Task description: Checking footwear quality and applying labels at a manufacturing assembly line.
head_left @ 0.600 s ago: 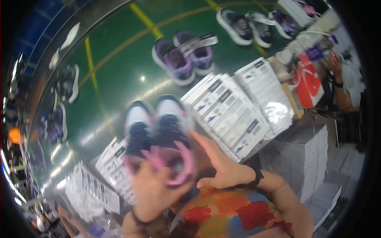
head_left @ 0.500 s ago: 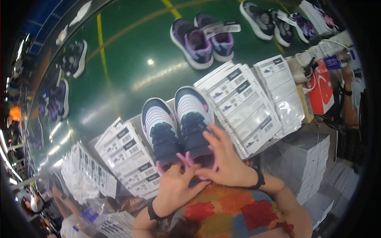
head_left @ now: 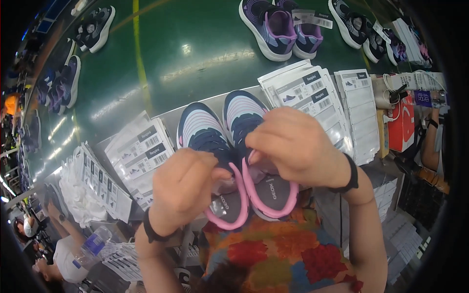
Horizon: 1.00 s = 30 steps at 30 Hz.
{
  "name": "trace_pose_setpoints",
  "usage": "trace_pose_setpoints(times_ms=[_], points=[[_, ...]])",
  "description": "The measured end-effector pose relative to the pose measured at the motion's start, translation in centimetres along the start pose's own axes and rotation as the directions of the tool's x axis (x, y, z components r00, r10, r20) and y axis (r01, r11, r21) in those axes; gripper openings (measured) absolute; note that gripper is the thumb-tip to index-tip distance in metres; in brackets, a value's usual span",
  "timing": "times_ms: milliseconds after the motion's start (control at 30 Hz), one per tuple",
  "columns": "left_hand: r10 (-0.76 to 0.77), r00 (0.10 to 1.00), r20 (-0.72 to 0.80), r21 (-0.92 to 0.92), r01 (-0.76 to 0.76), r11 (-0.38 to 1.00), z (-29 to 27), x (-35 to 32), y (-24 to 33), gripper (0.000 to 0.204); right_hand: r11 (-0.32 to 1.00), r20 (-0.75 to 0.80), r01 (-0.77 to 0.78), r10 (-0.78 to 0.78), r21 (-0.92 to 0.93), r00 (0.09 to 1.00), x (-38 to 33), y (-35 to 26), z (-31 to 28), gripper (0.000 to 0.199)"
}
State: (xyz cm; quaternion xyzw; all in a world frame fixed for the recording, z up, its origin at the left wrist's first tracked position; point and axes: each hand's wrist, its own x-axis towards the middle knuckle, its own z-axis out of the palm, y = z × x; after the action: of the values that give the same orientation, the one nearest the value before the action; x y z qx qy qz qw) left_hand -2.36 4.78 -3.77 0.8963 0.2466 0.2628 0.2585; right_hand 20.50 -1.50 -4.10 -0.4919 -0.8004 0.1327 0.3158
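Note:
Side by side in front of me lie two navy sneakers with white-and-pink striped toes and pink collars, a left sneaker [head_left: 199,122] and a right sneaker [head_left: 244,106]. Their toes point away and their heels reach my body. My left hand [head_left: 181,183] is curled over the front of the left sneaker's opening, fingertips pinched at its tongue. On the other shoe, my right hand [head_left: 295,146] is bent down with fingers closed at the tongue. Both grey insoles show; something pale and crumpled shows inside each shoe beneath the fingers.
A green work surface [head_left: 166,49] stretches beyond, with a purple-navy pair [head_left: 273,31] and dark pairs on it. Stacks of label sheets [head_left: 337,107] lie right, more label sheets [head_left: 141,151] left. A red box [head_left: 403,124] stands far right. Other people's arms show at both sides.
My hands have moved apart and forward from between the heels to the tongues, baring the collars and insoles. The view has shifted, and the shoes appear closer to me.

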Motion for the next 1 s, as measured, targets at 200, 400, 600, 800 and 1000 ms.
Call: trace_pose_setpoints(times_ms=[200, 400, 600, 800, 1000], points=[[-0.239, 0.962, 0.129, -0.244, 0.265, 0.933, -1.2, 3.0, -2.3, 0.014, 0.692, 0.333, -0.467, 0.331, 0.55, 0.883, 4.9, 3.2, -1.2, 0.013], [-0.457, 0.809, 0.369, -0.501, 0.587, 0.636, -1.7, 3.7, -3.2, 0.017, 0.475, 0.451, -0.59, 0.382, 0.653, 0.807, 4.8, 4.5, -0.3, 0.019], [-0.174, 0.985, -0.018, 0.021, 0.175, 0.984, -0.4, 0.2, -1.2, 0.018, 0.935, 0.006, -0.136, 0.142, 0.327, 0.99, 2.0, 2.0, 1.0, 0.007], [-0.163, 0.983, 0.087, 0.143, 0.149, 0.978, 2.5, -6.6, 0.9, 0.051, 0.992, -0.125, -0.086, 0.097, 0.093, 0.987, -7.7, -2.5, 3.7, 0.039], [-0.454, 0.867, 0.206, 0.098, 0.443, 0.891, 1.1, -4.1, 1.7, 0.061, 0.862, 0.187, -0.5, 0.479, 0.084, 0.857, -5.6, -3.2, 1.6, 0.066]])
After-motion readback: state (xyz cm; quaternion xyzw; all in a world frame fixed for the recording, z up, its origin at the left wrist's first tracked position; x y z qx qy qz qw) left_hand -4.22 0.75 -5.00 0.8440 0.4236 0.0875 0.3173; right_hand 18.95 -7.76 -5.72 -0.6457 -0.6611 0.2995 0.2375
